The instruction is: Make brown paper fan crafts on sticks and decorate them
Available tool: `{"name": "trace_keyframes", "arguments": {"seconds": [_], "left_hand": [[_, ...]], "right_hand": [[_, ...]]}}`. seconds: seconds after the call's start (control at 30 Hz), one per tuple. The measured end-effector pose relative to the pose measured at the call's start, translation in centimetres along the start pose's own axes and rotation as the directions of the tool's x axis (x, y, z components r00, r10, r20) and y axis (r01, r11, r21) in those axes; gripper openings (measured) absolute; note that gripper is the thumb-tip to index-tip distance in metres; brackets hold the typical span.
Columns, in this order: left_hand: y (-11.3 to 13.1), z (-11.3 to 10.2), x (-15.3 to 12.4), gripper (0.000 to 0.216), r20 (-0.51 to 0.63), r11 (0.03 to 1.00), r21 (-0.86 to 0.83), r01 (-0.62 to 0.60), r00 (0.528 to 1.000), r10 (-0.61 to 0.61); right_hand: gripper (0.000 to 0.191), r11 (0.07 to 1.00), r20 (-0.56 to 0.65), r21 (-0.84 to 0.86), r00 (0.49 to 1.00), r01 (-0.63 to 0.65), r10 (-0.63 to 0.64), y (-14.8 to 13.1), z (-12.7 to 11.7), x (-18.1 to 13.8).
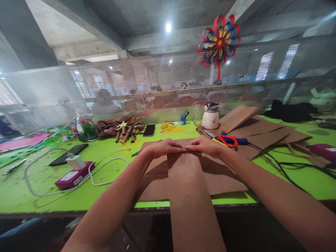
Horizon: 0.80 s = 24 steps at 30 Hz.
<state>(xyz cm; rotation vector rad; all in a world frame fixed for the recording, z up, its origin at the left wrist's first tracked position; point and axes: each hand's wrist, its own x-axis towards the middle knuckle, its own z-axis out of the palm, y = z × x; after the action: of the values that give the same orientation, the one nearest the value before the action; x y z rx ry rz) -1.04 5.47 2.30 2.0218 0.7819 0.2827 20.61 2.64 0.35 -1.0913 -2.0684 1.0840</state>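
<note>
A long strip of brown kraft paper (pixel 190 196) runs from my hands down over the table's front edge. My left hand (pixel 168 146) pinches the left part of its far end. At the right part of that end, my right hand (pixel 201 145) has thumb and fingers closed on the same paper. The far edge between the fingertips looks narrowly folded or rolled, too small to make out fully. Beneath the strip lie wider brown paper sheets (pixel 154 185), flat on the table.
Scissors (pixel 228 140) with red and yellow handles and a blue-handled corded tool (pixel 243 141) lie right of my hands, beside stacked brown paper (pixel 273 131). Behind stands a white flask (pixel 210 117). Leftward are a phone (pixel 149 130), rolled paper tubes (pixel 127 133) and a purple power strip (pixel 75 176).
</note>
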Motion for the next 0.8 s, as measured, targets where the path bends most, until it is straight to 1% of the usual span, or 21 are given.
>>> {"name": "trace_keyframes", "arguments": {"seconds": [0.07, 0.13, 0.23, 0.33, 0.43, 0.5, 0.67, 0.8], "left_hand": [[0.1, 0.0, -0.1, 0.029, 0.003, 1.0, 0.027, 0.015, 1.0, -0.015], [0.2, -0.1, -0.1, 0.03, -0.018, 0.998, 0.05, 0.032, 0.999, -0.031], [0.4, 0.0, -0.2, 0.033, -0.028, 0.999, 0.025, 0.044, 0.999, -0.043], [0.8, 0.4, -0.3, 0.034, 0.029, 0.999, 0.017, 0.037, 0.999, -0.038], [1.4, 0.7, -0.5, 0.036, 0.081, 0.998, 0.068, 0.014, 0.997, -0.019], [1.6, 0.8, -0.5, 0.036, 0.095, 0.996, 0.085, 0.008, 0.995, -0.016], [1.3, 1.0, -0.3, 0.034, 0.089, 0.996, 0.088, 0.012, 0.996, -0.02], [1.0, 0.9, 0.0, 0.033, 0.069, 0.984, 0.18, -0.007, 0.998, -0.006]], "right_hand": [[0.045, 0.999, 0.005, -0.033, 1.0, 0.013, -0.013, -0.1, -0.1, -0.1], [0.044, 0.999, 0.015, -0.035, 0.999, 0.034, -0.034, -0.2, -0.1, -0.2], [0.043, 0.998, 0.019, -0.018, 0.998, 0.062, -0.061, -0.1, -0.1, -0.2], [0.042, 0.998, 0.049, -0.024, 0.997, 0.063, -0.062, 0.1, -0.2, -0.2], [0.042, 0.998, 0.103, -0.007, 0.993, 0.064, -0.063, 0.3, -0.3, -0.1], [0.042, 0.998, 0.124, 0.005, 0.991, 0.057, -0.057, 0.5, -0.4, -0.1], [0.04, 0.999, 0.161, 0.054, 0.987, 0.01, -0.018, 0.8, -0.7, -0.2], [0.042, 0.999, 0.214, 0.039, 0.976, 0.027, -0.034, 0.7, -0.8, -0.2]]}}
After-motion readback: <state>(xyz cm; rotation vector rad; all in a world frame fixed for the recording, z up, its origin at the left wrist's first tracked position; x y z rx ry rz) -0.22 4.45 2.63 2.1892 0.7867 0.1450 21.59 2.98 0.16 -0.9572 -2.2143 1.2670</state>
